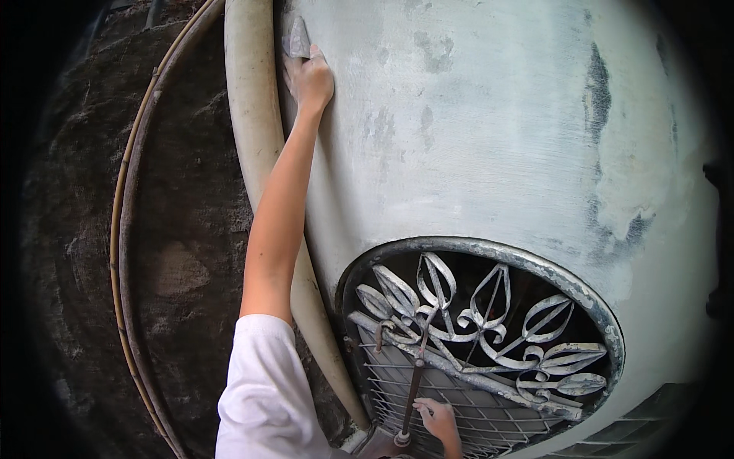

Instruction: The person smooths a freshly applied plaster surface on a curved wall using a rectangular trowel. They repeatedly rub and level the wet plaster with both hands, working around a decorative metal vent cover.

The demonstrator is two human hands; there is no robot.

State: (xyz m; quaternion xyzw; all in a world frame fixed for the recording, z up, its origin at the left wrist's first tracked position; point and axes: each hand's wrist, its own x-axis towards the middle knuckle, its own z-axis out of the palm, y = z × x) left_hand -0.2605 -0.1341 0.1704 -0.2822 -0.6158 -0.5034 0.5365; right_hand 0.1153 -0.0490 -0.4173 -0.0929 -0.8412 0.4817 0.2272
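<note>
My left arm reaches up along the rounded, pale plastered wall (489,130). My left hand (312,80) is closed on a small flat grey-white piece (297,38) that tapers at the top. Its exact kind cannot be made out. The piece lies against the wall beside a thick pale pole (252,92). Low down, my right hand (438,421) is loosely open, its bent fingertips close to a thin brown rod (413,394) in front of a metal grille. Whether they touch the rod is unclear.
An oval opening with a worn metal rim (527,258) holds scrolled, leaf-shaped ironwork (434,283) and wire lattice (489,417). Long thin bamboo poles (116,222) curve past a dark rough surface (191,191) at left. Grey patches mark the wall.
</note>
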